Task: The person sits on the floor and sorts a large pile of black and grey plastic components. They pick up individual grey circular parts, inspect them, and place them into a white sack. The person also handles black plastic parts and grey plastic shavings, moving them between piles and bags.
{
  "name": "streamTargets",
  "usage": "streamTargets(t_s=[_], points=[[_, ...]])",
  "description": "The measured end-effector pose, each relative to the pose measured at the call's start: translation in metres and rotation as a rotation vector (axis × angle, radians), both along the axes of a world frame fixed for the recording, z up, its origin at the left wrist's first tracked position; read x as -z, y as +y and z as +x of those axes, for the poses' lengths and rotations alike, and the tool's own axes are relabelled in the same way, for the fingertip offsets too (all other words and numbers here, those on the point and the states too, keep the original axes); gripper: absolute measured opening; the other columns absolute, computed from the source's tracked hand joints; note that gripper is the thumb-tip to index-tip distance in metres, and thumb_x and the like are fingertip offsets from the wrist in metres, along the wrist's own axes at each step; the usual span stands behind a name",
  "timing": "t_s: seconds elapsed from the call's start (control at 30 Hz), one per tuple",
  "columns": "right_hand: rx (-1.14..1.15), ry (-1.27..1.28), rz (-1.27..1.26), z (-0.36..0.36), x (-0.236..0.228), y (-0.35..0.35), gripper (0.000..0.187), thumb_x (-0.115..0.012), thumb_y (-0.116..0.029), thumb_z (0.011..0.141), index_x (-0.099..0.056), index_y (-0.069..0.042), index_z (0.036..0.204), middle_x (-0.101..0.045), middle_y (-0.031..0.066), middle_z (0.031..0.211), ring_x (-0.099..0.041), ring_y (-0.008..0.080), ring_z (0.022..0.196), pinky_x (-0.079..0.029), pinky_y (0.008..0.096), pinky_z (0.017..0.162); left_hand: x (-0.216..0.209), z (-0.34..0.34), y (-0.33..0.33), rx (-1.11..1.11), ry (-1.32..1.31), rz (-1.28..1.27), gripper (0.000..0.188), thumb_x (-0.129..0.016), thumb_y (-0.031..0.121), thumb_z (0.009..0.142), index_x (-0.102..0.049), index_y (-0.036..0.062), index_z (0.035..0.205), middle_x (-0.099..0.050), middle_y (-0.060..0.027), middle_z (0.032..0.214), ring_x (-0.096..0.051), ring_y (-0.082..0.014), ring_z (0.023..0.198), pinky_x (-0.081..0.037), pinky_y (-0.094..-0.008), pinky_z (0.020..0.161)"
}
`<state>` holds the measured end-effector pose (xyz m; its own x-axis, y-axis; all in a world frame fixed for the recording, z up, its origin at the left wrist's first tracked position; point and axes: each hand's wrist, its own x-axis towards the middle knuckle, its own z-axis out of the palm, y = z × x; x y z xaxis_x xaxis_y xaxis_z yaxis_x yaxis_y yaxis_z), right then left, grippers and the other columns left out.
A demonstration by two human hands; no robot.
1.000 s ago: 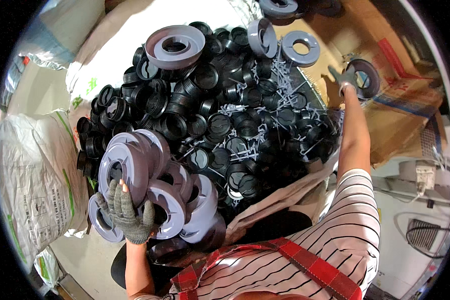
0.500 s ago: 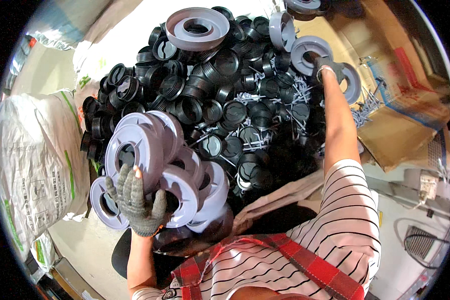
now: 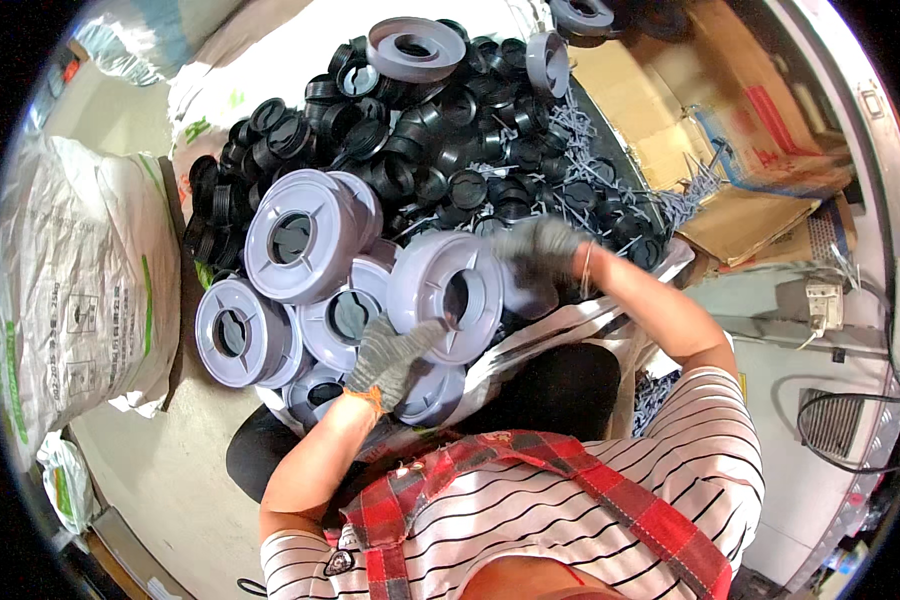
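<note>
Both my hands wear grey knit gloves. My left hand [image 3: 400, 358] is at the lower edge of a pale grey flanged plastic ring [image 3: 406, 300], with its thumb across the face near the hole and its fingers at the rim. Motion smears my right hand [image 3: 542, 248], just right of that ring; its fingers are unclear. A second grey piece [image 3: 526, 292] shows partly beneath it. Several matching rings, such as the large upper one [image 3: 266, 250] and the lower left one [image 3: 214, 345], are heaped in front of me, with black discs visible through their holes.
Beyond the rings spreads a big pile of black threaded caps [image 3: 410, 130], with another grey ring [image 3: 385, 62] on top. Small grey plastic sprigs [image 3: 682, 205] lie beside an open cardboard box [image 3: 760, 210]. A white woven sack [image 3: 80, 300] stands at left; a black cable [image 3: 820, 400] hangs at right.
My right hand has come back from the rings at the far right towards my left hand. My left hand has moved right, from the upper ring to the ring now between my hands.
</note>
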<state>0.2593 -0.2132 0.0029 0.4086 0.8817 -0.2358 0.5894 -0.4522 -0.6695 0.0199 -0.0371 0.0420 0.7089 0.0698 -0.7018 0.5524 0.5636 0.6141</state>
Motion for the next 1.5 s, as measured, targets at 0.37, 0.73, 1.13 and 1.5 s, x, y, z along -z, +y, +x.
streamTargets(t_s=[0.37,0.73,1.13,1.5], points=[[1.049,-0.312,-0.036,0.253,0.083,0.080,0.092,-0.077,-0.041,0.056,-0.039,0.003,0.128,-0.053,0.0194,0.121,-0.052,0.0300,0.111,-0.042,0.0355,0.092,0.041,-0.018,0.032,-0.303,-0.100,-0.590,0.036,-0.060,0.016,0.083,-0.052,-0.0013,0.113,-0.062,-0.0133,0.099,-0.062,-0.0246,0.089,-0.053,-0.0364,0.078],[0.692,-0.453,-0.329,0.212,0.112,0.069,0.053,-0.065,-0.030,0.066,-0.056,-0.004,0.111,-0.054,0.0211,0.119,-0.052,0.0336,0.110,-0.043,0.0389,0.091,0.064,-0.037,0.006,-0.031,-0.135,-0.781,0.052,-0.056,0.007,0.083,-0.037,-0.0004,0.131,-0.053,-0.0176,0.118,-0.052,-0.0249,0.110,-0.040,-0.0333,0.097],[0.530,-0.116,-0.245,0.034,0.038,-0.030,0.053,-0.075,-0.026,0.057,-0.062,-0.005,0.104,-0.064,0.0159,0.101,-0.061,0.0278,0.093,-0.047,0.0339,0.083,-0.024,-0.065,-0.029,0.782,-1.141,0.146,0.073,-0.065,0.049,0.074,-0.046,0.0027,0.128,-0.044,-0.0163,0.133,-0.035,-0.0290,0.127,-0.024,-0.0396,0.106],[0.211,-0.167,0.486,-0.157,-0.114,-0.009,0.015,-0.071,-0.006,0.067,-0.065,-0.006,0.081,-0.054,0.0132,0.120,-0.053,0.0213,0.105,-0.045,0.0291,0.083,-0.005,-0.072,0.003,-0.263,-0.592,-0.231,0.037,-0.063,0.012,0.077,-0.052,0.0015,0.110,-0.059,-0.0148,0.107,-0.060,-0.0252,0.096,-0.051,-0.0368,0.085]])
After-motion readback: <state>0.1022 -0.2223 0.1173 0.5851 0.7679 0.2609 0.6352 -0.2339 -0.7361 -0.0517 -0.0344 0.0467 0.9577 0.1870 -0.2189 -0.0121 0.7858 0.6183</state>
